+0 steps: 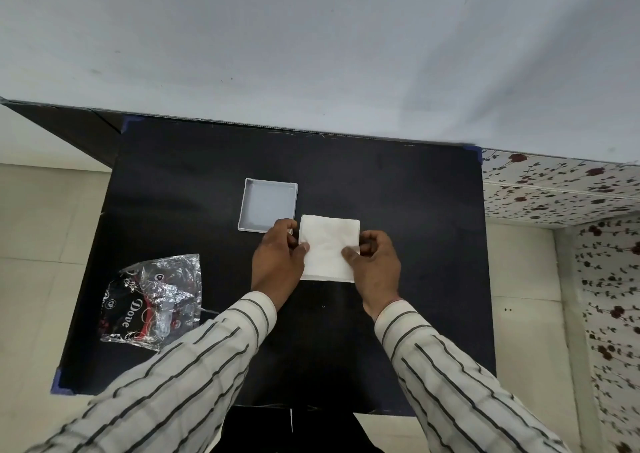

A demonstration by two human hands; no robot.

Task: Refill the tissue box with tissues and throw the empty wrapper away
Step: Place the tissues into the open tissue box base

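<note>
A square stack of white tissues (328, 241) sits at the middle of the black table (398, 193). My left hand (277, 262) grips its left edge and my right hand (375, 265) grips its right edge, thumbs on top. Just behind and left of the stack lies a shallow white square tissue box (268, 205), open and with nothing inside; my left fingers overlap its near right corner. A crumpled clear wrapper (154, 302) with black and red print lies at the table's near left.
The table stands against a pale wall (311, 37). A flower-patterned surface (561, 189) adjoins on the right, and light floor tiles (41, 217) lie on the left. Blue tape marks the table's corners.
</note>
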